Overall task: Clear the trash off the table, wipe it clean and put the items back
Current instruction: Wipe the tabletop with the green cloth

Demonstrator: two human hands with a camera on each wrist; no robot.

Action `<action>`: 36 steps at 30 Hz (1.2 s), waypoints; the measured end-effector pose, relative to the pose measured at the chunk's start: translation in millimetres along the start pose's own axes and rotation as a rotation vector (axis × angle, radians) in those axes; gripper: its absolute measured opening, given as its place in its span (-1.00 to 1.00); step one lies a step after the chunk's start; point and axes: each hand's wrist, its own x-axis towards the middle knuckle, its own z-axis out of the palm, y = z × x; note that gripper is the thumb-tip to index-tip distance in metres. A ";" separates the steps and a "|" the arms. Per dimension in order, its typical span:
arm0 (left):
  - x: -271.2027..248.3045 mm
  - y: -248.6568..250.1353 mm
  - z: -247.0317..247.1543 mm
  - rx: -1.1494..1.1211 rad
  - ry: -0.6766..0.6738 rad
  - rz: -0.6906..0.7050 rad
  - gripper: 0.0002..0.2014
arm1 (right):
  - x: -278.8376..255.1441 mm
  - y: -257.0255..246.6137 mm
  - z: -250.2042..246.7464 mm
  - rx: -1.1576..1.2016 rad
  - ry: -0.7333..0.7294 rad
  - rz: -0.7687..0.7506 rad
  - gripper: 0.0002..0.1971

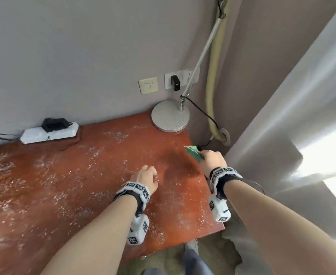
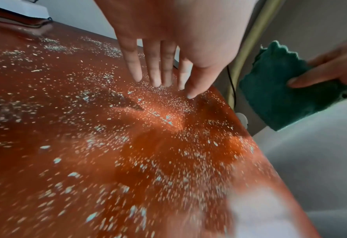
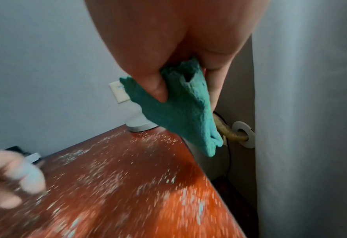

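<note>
With the green cloth (image 3: 180,116) pinched in the right grip (image 1: 210,158) and the left grip (image 2: 164,53) flat-fingered, empty, a careless wipe could fling the pale crumbs (image 1: 107,193) below off the table (image 1: 44,195) edge.

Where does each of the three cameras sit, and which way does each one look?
Head: above, looking down at the red table; both forearms, left hand and right hand show.
Left wrist: low over the table, looking along the straight fingers toward the right edge.
Right wrist: at the table's right edge, looking along the hand at the green cloth it pinches, toward the wall.
Shared: all three show the crumbs and the cloth; both wrist views catch the other hand.
</note>
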 end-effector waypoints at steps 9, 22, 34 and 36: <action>93.3 -28.7 6.6 0.058 0.025 -0.231 -0.35 | 129.2 -8.2 34.3 0.079 -0.040 -0.124 -0.52; 100.1 -54.6 21.6 0.111 -0.059 -0.241 -0.36 | 130.1 -70.6 98.4 -0.204 -0.232 -0.188 -0.21; 93.1 -60.5 14.0 0.075 -0.028 -0.210 -0.35 | 138.0 -63.7 93.3 -0.181 -0.213 -0.132 -0.12; 92.3 -61.5 13.8 0.074 -0.025 -0.198 -0.35 | 144.3 -60.9 85.7 -0.155 -0.194 -0.070 -0.24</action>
